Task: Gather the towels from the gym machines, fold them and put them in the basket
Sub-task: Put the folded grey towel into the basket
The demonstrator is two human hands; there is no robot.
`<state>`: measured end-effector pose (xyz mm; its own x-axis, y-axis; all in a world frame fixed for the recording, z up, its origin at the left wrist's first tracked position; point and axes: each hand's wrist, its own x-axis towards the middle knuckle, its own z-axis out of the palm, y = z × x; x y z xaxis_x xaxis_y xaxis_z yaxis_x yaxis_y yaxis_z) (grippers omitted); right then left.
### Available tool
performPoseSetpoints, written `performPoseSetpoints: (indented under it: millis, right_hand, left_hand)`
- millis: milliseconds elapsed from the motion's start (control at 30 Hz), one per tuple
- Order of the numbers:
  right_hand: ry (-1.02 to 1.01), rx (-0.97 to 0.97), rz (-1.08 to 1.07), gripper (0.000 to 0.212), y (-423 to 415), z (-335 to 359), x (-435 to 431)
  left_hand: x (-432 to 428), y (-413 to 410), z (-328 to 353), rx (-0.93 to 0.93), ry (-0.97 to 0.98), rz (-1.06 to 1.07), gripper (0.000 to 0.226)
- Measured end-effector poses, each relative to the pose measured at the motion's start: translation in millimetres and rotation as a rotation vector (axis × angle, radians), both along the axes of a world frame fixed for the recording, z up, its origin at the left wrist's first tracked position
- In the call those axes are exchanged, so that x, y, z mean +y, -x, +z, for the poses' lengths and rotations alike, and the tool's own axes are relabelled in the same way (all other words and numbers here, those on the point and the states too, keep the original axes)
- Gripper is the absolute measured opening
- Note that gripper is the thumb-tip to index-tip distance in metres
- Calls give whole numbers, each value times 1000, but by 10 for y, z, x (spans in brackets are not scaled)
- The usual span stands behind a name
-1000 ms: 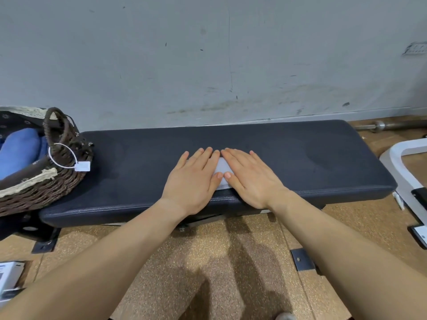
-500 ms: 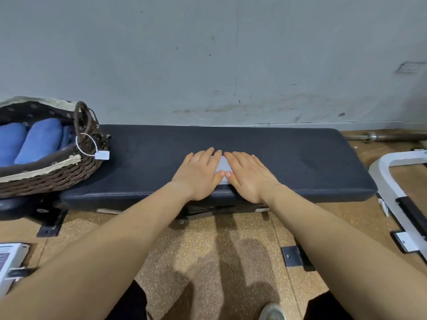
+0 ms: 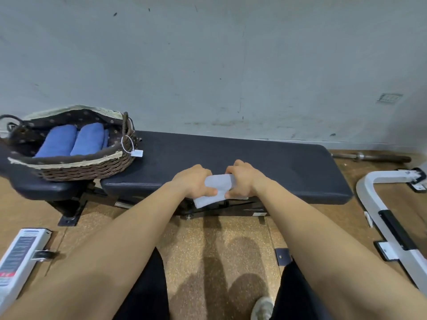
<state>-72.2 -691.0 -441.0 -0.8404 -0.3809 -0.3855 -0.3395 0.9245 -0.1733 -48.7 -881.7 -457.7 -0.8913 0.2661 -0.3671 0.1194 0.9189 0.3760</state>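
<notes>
Both hands curl around a folded white towel (image 3: 218,188) at the bench (image 3: 288,172) edge, left hand (image 3: 194,181), right hand (image 3: 242,179), wicker basket (image 3: 87,167) holding blue towels (image 3: 74,140) well left.

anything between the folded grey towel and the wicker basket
Nothing blocks it. Only black padded bench lies between the folded grey towel, held by left hand and right hand, and the brown wicker basket; its upright end handle faces the towel.
</notes>
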Motion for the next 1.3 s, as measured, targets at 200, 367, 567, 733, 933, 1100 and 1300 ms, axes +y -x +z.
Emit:
performPoseSetpoints:
  millis: [200,367,567,733,933,1100,1300]
  right_hand:
    - [390,-91,-4,54,-82,674,-437]
    - [706,-204,-66,45,-23,1148,-1147]
    - [817,-145,6,41,188,1468,-2125]
    - [762,85,99,42,460,1526,-2869]
    - [629,282,141,51,785,1302,-3492]
    - [269,411,284,50,927,1004,-3764]
    - [46,338,335,44,1094,719,-3970]
  left_hand:
    - [-805,-523,444,137,-436,257,29]
    - [-1428,-765,784,221,-623,503,42]
    - [-2057,-744,996,293,-687,752,40]
    - [-2494,-428,943,290,-641,782,32]
    - [-2949,144,751,214,-572,762,32]
    - [-3026,429,524,-21,-522,702,24]
    - [-3081,535,366,-247,-426,657,33]
